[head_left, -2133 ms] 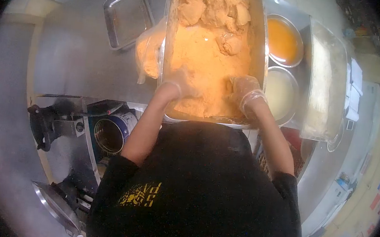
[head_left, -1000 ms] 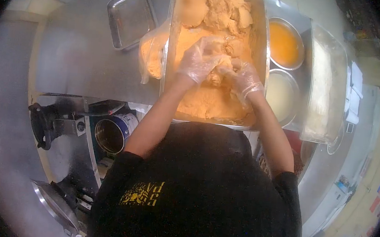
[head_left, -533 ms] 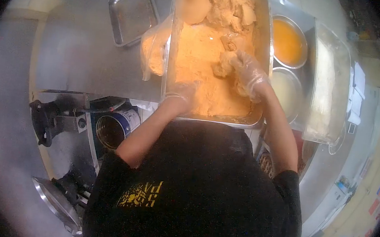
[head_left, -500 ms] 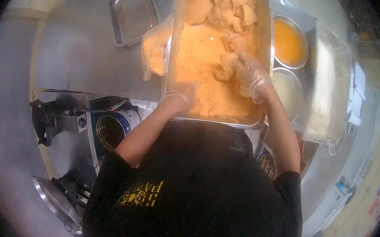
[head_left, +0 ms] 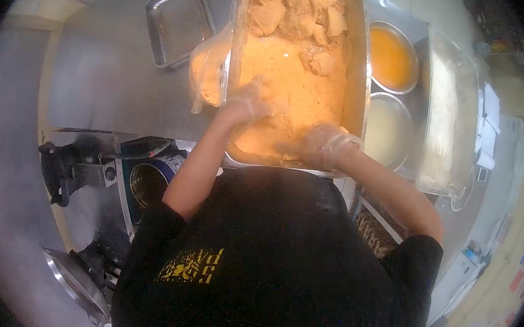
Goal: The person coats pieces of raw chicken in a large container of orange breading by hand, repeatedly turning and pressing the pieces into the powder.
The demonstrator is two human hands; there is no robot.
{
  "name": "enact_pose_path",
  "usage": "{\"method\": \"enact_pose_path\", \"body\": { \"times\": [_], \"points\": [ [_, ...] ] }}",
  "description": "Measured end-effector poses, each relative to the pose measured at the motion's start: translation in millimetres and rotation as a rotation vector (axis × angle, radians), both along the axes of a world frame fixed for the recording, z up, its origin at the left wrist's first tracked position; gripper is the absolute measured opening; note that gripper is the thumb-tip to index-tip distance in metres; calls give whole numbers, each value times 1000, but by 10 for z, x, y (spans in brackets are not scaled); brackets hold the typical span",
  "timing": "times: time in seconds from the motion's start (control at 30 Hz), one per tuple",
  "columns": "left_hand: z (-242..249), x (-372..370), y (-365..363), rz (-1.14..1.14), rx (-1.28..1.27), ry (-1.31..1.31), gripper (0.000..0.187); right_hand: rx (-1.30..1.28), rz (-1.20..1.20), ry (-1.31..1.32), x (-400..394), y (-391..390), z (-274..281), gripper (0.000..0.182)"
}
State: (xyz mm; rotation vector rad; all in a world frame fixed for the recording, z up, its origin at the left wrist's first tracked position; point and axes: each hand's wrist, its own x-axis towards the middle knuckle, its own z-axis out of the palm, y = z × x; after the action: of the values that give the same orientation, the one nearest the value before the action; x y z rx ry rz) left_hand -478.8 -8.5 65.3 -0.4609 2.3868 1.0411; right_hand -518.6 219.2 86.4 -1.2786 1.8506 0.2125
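Note:
A deep metal tray (head_left: 367, 66) holds loose orange breading powder (head_left: 295, 78). Lumpy coated pieces, resembling breaded chicken (head_left: 295, 12), are heaped at its far end, and one single coated piece (head_left: 318, 61) lies on the powder just nearer. My left hand (head_left: 252, 101), in a clear plastic glove, is over the powder at the tray's left side, its fingers smeared by motion. Near the close right corner my gloved right hand (head_left: 326, 143) reaches down into the powder. Its fingertips are blurred and partly hidden there, so I cannot tell what it holds.
Right of the tray stand a bowl of orange liquid (head_left: 392, 57) and a bowl of pale liquid (head_left: 388, 131). Beyond them is a clear bin of white powder (head_left: 440, 117). A plastic bag of orange powder (head_left: 208, 70) and a shallow metal pan (head_left: 179, 23) sit to the left.
My right hand has come back from mid-tray, where it was at a coated piece, to the near edge. My left hand has moved away from me, further into the tray.

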Motion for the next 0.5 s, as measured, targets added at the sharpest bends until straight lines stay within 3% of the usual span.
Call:
{"method": "enact_pose_path", "body": {
  "times": [0.1, 0.2, 0.33, 0.43, 0.5],
  "points": [
    [-192, 33, -21, -140, 109, 31, 88, -73, 117, 10, 12, -114, 51, 39],
    [-344, 86, -46, -177, 53, 96, 89, 106, -104, -51, -216, -235, 564, 56],
    [18, 138, 82, -96, -41, -55, 85, -106, -596, -51, -419, 67, 487, 54],
    [-131, 242, 109, -55, -46, 218, 70, -237, -867, -168, -536, 180, 349, 52],
    [-58, 155, 142, 57, 24, 234, 60, -356, -1038, -269, -598, 248, 118, 52]
  ]
}}
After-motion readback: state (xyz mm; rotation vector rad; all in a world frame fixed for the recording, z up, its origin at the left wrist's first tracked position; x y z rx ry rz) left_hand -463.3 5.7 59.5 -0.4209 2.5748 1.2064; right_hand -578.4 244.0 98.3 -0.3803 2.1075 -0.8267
